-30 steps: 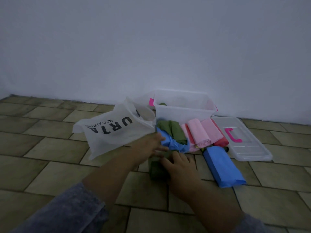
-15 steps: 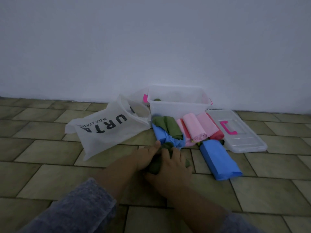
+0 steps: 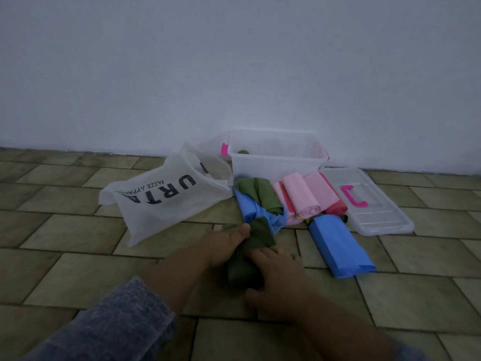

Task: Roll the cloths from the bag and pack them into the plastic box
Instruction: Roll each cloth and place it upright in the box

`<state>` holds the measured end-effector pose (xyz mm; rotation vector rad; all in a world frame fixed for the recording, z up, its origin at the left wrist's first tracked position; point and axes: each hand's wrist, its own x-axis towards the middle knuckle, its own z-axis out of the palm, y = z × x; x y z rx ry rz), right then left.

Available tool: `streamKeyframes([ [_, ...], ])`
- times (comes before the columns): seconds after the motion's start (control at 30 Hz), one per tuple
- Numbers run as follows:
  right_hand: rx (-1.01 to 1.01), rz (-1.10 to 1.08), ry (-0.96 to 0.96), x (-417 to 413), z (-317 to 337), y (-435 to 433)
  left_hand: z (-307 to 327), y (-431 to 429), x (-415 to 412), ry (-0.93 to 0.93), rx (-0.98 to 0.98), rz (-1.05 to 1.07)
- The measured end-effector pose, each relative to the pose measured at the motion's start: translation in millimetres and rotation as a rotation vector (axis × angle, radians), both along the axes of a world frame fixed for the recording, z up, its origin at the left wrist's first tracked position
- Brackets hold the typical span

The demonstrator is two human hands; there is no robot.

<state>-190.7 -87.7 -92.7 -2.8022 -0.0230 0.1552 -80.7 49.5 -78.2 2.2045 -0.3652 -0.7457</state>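
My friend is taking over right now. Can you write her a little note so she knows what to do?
Left hand: grips the dark green cloth, bunched up on the floor.
Right hand: grips the same cloth.
Box: open by the wall, something green inside; lid lies beside it.
Done: pink rolls lie in front of the box, not packed yet.
Left: roll this cloth, do the blue cloth, pack everything. Bag lies on its side; can't tell if it's empty.
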Motion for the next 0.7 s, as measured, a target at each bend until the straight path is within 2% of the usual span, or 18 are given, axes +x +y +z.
streamKeyframes([
  [0.17, 0.076, 0.071, 0.073, 8, 18, -21, 1, 3, -3, -0.097, 0.095, -0.151],
  [0.3, 0.155, 0.114, 0.113, 18, 24, -29, 12, 5, -8, -0.261, 0.118, -0.259],
  [0.43, 0.213, 0.127, 0.147, 25, 23, -35, 10, 10, -14, -0.293, 0.224, -0.377],
  [0.6, 0.284, 0.012, 0.169, 26, 17, -42, 10, 17, -13, -0.289, 0.248, -0.271],
  [0.7, 0.230, 0.011, 0.125, 26, 13, -43, 14, 17, -16, -0.377, 0.334, -0.284],
])
